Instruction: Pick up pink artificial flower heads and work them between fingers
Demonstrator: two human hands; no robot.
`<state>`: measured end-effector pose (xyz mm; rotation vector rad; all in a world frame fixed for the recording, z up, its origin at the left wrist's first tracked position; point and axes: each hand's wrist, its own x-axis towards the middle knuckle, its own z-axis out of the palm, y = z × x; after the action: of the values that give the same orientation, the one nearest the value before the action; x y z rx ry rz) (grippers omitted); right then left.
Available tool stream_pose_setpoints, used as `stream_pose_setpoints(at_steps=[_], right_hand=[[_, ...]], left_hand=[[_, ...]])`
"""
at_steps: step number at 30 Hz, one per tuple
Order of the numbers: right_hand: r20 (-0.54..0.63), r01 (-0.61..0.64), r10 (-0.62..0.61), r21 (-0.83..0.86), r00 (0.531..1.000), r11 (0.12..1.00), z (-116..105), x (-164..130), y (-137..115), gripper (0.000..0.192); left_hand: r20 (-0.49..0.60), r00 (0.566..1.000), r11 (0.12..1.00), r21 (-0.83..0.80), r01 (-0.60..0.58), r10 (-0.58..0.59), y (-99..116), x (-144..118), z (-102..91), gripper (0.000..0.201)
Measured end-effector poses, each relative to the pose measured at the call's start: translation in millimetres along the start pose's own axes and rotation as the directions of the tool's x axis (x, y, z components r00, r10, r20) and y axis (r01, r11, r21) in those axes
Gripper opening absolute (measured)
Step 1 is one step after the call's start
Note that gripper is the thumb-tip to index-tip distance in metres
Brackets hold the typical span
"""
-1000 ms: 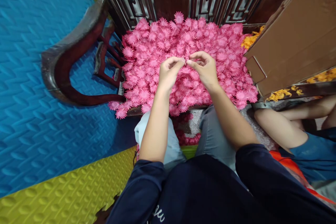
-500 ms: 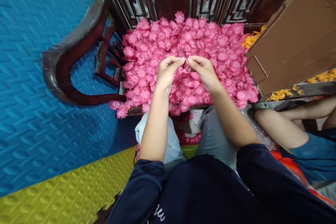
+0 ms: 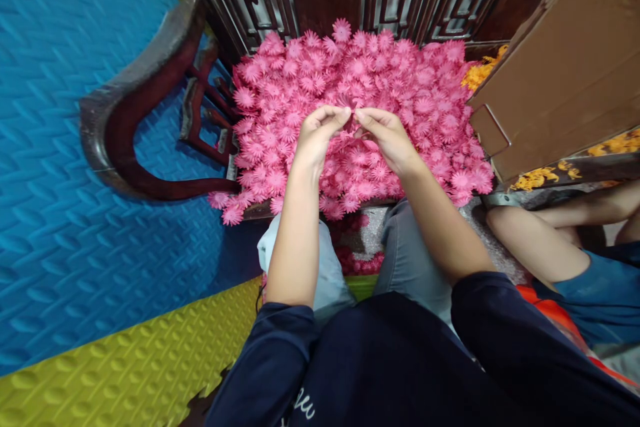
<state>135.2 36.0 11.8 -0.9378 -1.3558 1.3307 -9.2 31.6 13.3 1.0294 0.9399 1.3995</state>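
A: Both hands have dropped slightly and drawn closer since a second ago; fingertips now meet.

B: Grip?

A: Left hand and right hand both pinch one small pink flower between thumb and forefinger, just above the pile.

B: Progress?

A: My read: mid-run. Pile spreads under and beyond both hands; a few flowers lie nearer the knees. Done count not visible.

B: Orientation?

A: Mostly hidden by the fingers. Can't tell its facing or long axis.
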Motion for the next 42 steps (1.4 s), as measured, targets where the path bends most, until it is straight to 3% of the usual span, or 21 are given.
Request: stream_pose_setpoints(at_steps=[3,10,14,20,28,42], right_hand=[[-0.015,-0.026,0.025,-0.019,1.0,0.999,-1.5,0.2,0.6,0.037],[-0.008,-0.059,0.059,-0.011,0.998,0.998,1.2,-0.1,-0.1,0.038],[0.006,-0.053,0.053,-0.023,0.999,0.998,3.4,-0.1,-0.2,0.039],[-0.073,-0.013,0.008,-0.058,0.997,0.998,3.4,2.7,5.3,0.039],[-0.098,0.013,-0.018,-0.047,0.995,0.999,2.4,4.6,9.0,0.043],[-0.076,-0.171,0.179,0.107,0.981,0.979,3.8,4.2,8.1,0.04]], left_hand=[[-0.008,0.998,0.997,0.04,0.069,-0.069,-1.0,-0.1,-1.1,0.011],[-0.086,0.993,0.997,0.008,0.081,-0.08,-1.3,0.5,3.8,0.007],[-0.067,0.993,0.994,0.047,0.103,-0.1,-2.7,0.6,3.3,0.01],[-0.08,0.989,0.991,0.049,0.125,-0.121,-3.8,0.0,2.2,0.005],[-0.088,0.995,0.993,0.103,0.05,-0.041,-6.1,-0.7,5.1,0.007],[-0.139,0.984,0.968,0.239,-0.076,0.112,-12.5,0.6,7.1,0.004]])
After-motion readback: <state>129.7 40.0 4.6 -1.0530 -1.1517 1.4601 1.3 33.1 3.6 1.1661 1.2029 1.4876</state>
